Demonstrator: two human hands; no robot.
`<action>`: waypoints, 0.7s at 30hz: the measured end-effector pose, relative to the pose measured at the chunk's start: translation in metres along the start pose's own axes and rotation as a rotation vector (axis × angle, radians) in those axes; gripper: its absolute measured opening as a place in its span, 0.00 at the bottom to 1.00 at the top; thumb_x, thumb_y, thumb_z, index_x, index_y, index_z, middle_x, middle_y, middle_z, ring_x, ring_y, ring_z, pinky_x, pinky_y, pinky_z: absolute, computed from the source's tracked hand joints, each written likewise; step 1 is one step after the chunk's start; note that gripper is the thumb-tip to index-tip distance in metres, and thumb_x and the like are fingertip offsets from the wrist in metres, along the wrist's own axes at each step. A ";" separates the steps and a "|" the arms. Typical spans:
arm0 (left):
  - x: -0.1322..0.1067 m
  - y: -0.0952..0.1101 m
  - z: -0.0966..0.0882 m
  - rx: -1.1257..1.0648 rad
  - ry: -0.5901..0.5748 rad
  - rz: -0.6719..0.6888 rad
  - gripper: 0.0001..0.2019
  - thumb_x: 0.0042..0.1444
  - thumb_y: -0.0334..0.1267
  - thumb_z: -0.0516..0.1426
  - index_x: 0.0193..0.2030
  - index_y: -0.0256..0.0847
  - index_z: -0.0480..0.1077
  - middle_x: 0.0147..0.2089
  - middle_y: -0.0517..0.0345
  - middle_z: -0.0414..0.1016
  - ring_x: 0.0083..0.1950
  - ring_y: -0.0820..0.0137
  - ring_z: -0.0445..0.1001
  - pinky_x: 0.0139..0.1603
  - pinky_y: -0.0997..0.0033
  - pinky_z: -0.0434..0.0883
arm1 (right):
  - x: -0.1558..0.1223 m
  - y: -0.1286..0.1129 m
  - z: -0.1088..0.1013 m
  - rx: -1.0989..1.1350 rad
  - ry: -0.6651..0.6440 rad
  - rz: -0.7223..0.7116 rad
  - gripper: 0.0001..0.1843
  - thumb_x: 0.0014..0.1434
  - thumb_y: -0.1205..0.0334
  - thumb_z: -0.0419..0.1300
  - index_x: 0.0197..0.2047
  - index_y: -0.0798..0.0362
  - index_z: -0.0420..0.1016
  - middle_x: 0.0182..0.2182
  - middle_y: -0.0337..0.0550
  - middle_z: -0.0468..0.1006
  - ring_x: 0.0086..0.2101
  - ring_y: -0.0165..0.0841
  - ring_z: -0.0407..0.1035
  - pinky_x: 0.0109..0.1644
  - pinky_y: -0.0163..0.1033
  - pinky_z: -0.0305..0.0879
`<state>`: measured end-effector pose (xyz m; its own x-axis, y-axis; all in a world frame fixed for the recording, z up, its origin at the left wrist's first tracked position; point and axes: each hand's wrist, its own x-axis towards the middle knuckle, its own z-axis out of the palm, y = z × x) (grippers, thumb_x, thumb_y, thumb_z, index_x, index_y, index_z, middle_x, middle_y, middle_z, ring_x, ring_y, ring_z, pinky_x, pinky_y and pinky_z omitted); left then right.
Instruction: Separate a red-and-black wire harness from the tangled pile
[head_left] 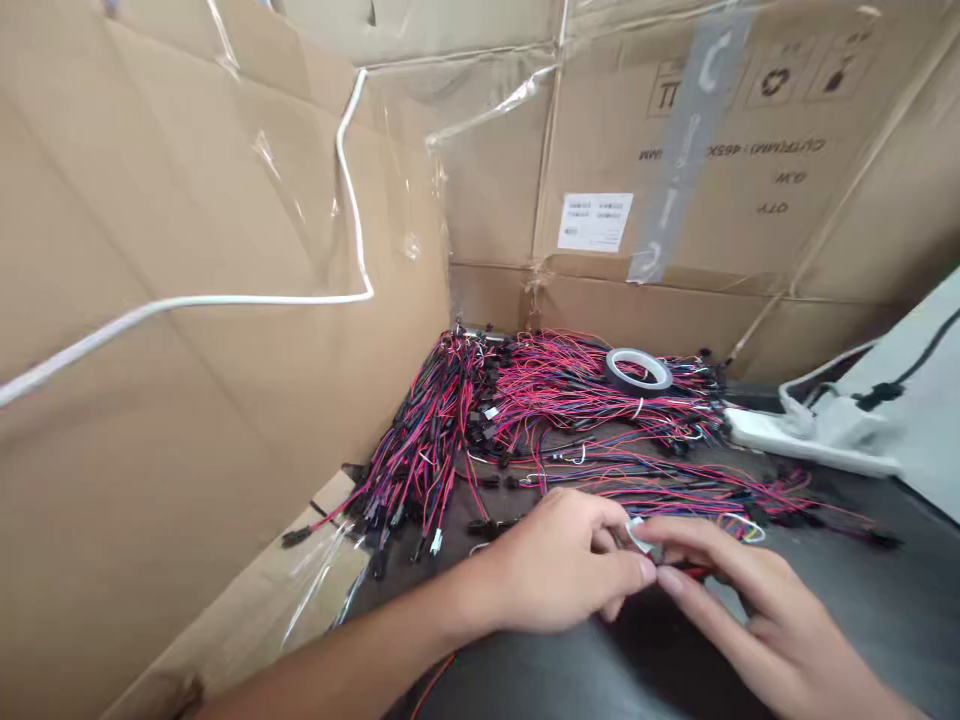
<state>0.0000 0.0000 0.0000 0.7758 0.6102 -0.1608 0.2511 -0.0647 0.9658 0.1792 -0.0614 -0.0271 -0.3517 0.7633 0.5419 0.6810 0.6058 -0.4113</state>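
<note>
Left hand [559,560] and right hand [757,615] half closed, fingertips meeting at a red wire [694,572], grip partly hidden and uncertain; the wire, light and limp, is best held near its end, with wire bundles [570,400] just beyond the hands.

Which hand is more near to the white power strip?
The right hand is nearer, below the power strip and slightly left of it. The left hand is farther away, well to the strip's left.

**Cardboard-walled corner above a dark tabletop [862,620]**

Flattened cartons [225,180] stand as walls behind clear plastic film [487,105], a white cable [225,299] running across them; a white power strip [810,440] lies right.
</note>
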 end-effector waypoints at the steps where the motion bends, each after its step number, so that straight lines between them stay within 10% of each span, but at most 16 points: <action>1: -0.001 0.000 0.001 0.002 0.001 0.000 0.05 0.55 0.34 0.54 0.28 0.38 0.64 0.19 0.66 0.64 0.20 0.79 0.58 0.21 0.80 0.56 | -0.001 -0.001 -0.001 -0.003 0.006 -0.007 0.12 0.66 0.64 0.50 0.52 0.44 0.63 0.39 0.37 0.81 0.32 0.26 0.77 0.37 0.23 0.72; 9: -0.001 -0.002 0.002 0.120 0.021 0.010 0.06 0.55 0.36 0.53 0.28 0.38 0.64 0.20 0.66 0.64 0.21 0.77 0.61 0.23 0.78 0.58 | -0.009 0.005 0.001 -0.017 -0.027 0.004 0.15 0.64 0.65 0.53 0.53 0.46 0.64 0.40 0.40 0.81 0.34 0.29 0.77 0.37 0.27 0.73; 15: -0.006 -0.005 0.002 0.643 0.142 0.112 0.09 0.57 0.36 0.51 0.28 0.38 0.68 0.29 0.56 0.73 0.32 0.68 0.71 0.29 0.73 0.62 | -0.012 0.003 0.002 -0.045 -0.235 0.060 0.12 0.65 0.65 0.50 0.50 0.46 0.66 0.38 0.40 0.80 0.34 0.32 0.75 0.35 0.33 0.71; 21: -0.011 -0.007 0.000 0.991 -0.055 0.146 0.06 0.57 0.35 0.52 0.37 0.37 0.69 0.34 0.48 0.77 0.36 0.58 0.76 0.32 0.66 0.66 | -0.011 -0.002 0.004 -0.193 -0.452 0.007 0.08 0.63 0.68 0.50 0.40 0.48 0.68 0.32 0.39 0.77 0.27 0.34 0.71 0.28 0.36 0.65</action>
<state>-0.0109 -0.0062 -0.0053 0.8565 0.5086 -0.0877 0.5013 -0.7793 0.3760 0.1794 -0.0703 -0.0355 -0.5611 0.8140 0.1500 0.7759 0.5804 -0.2472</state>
